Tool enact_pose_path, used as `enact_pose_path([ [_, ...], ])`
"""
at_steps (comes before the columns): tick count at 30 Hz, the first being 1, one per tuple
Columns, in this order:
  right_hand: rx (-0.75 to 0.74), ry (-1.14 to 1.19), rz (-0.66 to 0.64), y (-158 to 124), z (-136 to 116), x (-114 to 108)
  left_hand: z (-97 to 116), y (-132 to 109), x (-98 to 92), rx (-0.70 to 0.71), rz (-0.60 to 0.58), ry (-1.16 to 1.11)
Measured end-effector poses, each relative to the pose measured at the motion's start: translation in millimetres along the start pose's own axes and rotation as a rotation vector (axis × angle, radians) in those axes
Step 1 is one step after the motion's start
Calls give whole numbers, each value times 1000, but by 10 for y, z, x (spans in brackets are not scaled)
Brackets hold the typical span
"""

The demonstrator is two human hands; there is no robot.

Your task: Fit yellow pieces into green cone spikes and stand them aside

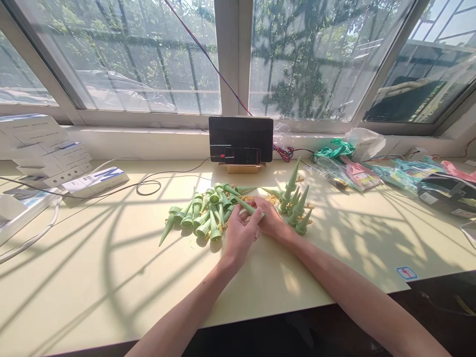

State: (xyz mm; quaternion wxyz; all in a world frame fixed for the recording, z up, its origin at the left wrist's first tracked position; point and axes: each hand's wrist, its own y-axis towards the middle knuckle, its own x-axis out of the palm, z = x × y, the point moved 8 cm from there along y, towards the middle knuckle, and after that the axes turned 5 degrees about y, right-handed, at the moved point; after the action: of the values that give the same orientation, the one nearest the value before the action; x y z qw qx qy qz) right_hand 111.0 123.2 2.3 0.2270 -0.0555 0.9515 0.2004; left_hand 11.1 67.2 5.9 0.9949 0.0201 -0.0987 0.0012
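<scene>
A light green plant watering spike (241, 202) lies slantwise in my left hand (241, 230), its thin end up and to the left, my thumb across its wider end. Close against it on the right, my right hand (273, 219) has its fingers curled inward. Those fingertips are hidden, and I cannot make out what they hold. Left of my hands is a heap of similar green spikes (203, 229) with hollow collars, lying in all directions. Several more spikes (295, 213) stand point up just right of my right hand. Small orange-yellow pieces (309, 206) show among them.
Behind the spikes a black tablet (240, 129) leans up, with a phone (242, 156) before it on a small stand (242, 169). White boxes (40, 144) and cables (148, 186) occupy the left. Plastic-wrapped items (359, 173) and a black object (448, 193) lie right.
</scene>
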Motion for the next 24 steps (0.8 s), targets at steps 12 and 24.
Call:
enact_pose_path([
  [12, 8, 125, 132, -158, 50, -131, -126, 54, -158, -42, 153, 25],
  [24, 0, 250, 239, -185, -143, -279, -105, 41, -125, -90, 133, 5],
])
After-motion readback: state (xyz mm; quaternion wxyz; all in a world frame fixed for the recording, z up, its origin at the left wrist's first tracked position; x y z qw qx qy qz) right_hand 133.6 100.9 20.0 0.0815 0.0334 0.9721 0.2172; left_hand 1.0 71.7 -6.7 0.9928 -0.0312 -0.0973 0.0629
